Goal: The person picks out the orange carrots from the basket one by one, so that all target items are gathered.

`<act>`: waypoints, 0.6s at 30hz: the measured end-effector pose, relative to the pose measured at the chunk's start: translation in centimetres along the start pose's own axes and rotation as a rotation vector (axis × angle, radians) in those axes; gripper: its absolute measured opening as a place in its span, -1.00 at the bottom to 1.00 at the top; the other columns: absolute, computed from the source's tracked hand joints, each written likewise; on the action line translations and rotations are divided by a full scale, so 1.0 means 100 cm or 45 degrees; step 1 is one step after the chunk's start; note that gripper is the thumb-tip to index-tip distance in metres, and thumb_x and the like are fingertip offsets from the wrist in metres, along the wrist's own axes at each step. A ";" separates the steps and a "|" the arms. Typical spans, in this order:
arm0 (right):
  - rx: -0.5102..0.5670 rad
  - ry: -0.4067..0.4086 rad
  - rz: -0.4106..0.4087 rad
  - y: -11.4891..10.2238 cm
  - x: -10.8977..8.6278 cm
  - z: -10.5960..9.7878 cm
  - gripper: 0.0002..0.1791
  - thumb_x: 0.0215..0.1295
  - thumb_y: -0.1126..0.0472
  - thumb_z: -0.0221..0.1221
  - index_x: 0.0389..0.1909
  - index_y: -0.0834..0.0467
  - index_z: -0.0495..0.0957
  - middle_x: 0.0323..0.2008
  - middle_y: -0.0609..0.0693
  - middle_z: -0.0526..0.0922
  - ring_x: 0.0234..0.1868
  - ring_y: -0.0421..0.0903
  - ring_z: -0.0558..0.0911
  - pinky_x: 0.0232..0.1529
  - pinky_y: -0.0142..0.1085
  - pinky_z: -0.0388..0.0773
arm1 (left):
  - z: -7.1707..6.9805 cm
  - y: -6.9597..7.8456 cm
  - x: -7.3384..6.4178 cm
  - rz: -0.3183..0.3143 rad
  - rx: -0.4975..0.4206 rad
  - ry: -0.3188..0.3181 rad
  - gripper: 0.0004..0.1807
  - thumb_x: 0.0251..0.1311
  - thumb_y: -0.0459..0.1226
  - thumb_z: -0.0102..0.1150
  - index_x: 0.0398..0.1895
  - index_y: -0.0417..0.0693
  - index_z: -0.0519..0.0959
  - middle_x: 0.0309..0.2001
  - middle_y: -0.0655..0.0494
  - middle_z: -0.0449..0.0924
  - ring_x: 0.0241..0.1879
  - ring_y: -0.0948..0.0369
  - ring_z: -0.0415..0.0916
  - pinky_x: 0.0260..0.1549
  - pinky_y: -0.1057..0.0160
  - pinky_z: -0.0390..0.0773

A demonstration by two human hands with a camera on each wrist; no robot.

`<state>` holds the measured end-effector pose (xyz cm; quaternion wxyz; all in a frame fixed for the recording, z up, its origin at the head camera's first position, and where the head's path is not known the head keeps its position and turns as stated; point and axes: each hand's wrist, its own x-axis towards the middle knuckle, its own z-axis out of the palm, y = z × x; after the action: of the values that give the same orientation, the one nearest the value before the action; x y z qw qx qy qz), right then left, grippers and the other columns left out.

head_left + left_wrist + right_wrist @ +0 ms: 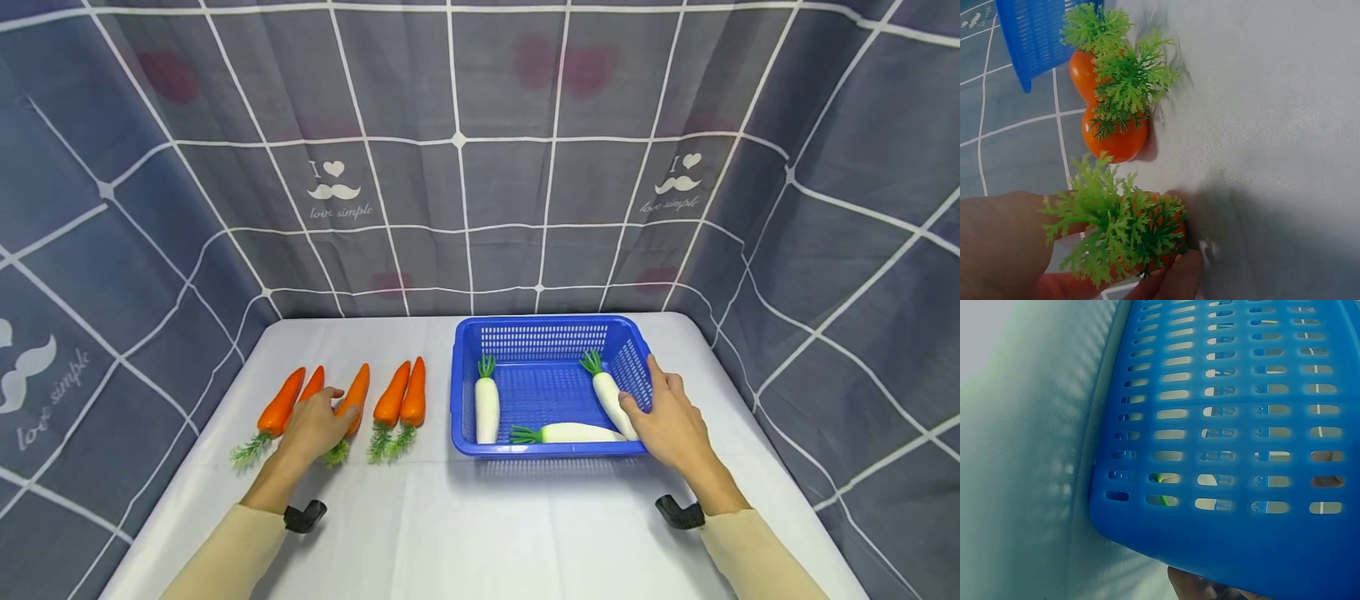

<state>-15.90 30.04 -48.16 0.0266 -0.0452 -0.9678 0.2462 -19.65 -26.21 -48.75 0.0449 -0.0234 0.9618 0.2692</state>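
My left hand [317, 429] is among the orange carrots, its thumb and fingers around the middle carrot [357, 396]. In the left wrist view that carrot's leafy green top [1110, 228] hides much of the grip. My right hand [675, 425] grips the right side of a blue plastic basket [540, 329], thumb at the rim and fingers along the outside. Three white radishes lie inside: one upright radish [487, 408] at the left, a slanted radish [613, 400] at the right, and a sideways radish [577, 432] along the front wall.
Two carrots [414, 396] lie side by side between my left hand and the basket. Left of the hand are another carrot [279, 404] and one partly covered carrot [313, 383]. A white cloth [480, 533] covers the table; grey checked curtains [495, 183] enclose it.
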 end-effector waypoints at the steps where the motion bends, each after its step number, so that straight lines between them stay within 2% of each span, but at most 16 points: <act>1: 0.001 -0.001 0.000 0.000 0.000 0.000 0.11 0.81 -0.35 0.02 0.95 0.21 -0.23 0.67 0.61 0.24 0.37 0.77 0.60 0.18 0.59 0.61 | 0.001 0.000 0.000 0.001 0.002 0.001 -0.31 0.68 -0.11 0.27 0.56 -0.54 0.50 -0.45 -0.09 0.59 -0.45 0.05 0.44 -0.34 0.13 0.51; 3: 0.000 -0.004 0.000 0.000 0.000 0.000 0.11 0.81 -0.35 0.02 0.95 0.21 -0.24 0.67 0.61 0.24 0.37 0.76 0.60 0.18 0.58 0.61 | 0.001 0.001 0.000 0.003 0.008 0.005 -0.31 0.69 -0.11 0.28 0.56 -0.53 0.50 -0.45 -0.09 0.60 -0.45 0.05 0.44 -0.34 0.13 0.51; 7: -0.001 0.000 -0.001 -0.001 0.000 -0.001 0.11 0.81 -0.35 0.02 0.95 0.22 -0.23 0.67 0.62 0.24 0.37 0.76 0.59 0.19 0.59 0.60 | 0.000 0.003 -0.001 0.020 0.016 0.028 -0.32 0.69 -0.10 0.29 0.54 -0.54 0.52 -0.34 -0.20 0.70 -0.38 0.01 0.54 -0.27 0.02 0.63; 13: 0.001 0.000 0.005 -0.001 -0.001 -0.001 0.10 0.80 -0.32 0.04 0.95 0.24 -0.22 0.67 0.62 0.24 0.38 0.77 0.59 0.21 0.60 0.59 | -0.001 0.005 -0.004 0.026 0.022 0.019 -0.30 0.68 -0.10 0.28 0.54 -0.56 0.51 -0.39 -0.11 0.65 -0.33 -0.01 0.58 -0.11 -0.10 0.73; 15: 0.000 0.000 0.004 -0.001 -0.001 -0.001 0.10 0.80 -0.32 0.04 0.95 0.24 -0.22 0.67 0.62 0.24 0.38 0.78 0.59 0.21 0.61 0.58 | -0.002 0.005 -0.004 0.028 0.016 0.018 -0.30 0.68 -0.10 0.28 0.54 -0.56 0.50 -0.28 -0.20 0.73 -0.26 -0.06 0.65 -0.06 -0.15 0.77; 18: -0.002 0.004 0.001 -0.001 0.000 -0.001 0.11 0.80 -0.34 0.03 0.95 0.23 -0.22 0.67 0.61 0.24 0.38 0.78 0.59 0.23 0.61 0.58 | -0.004 0.004 -0.004 0.031 0.009 0.036 -0.31 0.68 -0.10 0.27 0.55 -0.54 0.51 -0.10 -0.33 0.79 -0.21 -0.08 0.69 -0.08 -0.14 0.77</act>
<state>-15.92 29.95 -48.04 0.0279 -0.0458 -0.9680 0.2452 -19.29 -26.04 -48.16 0.0279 -0.0153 0.9635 0.2658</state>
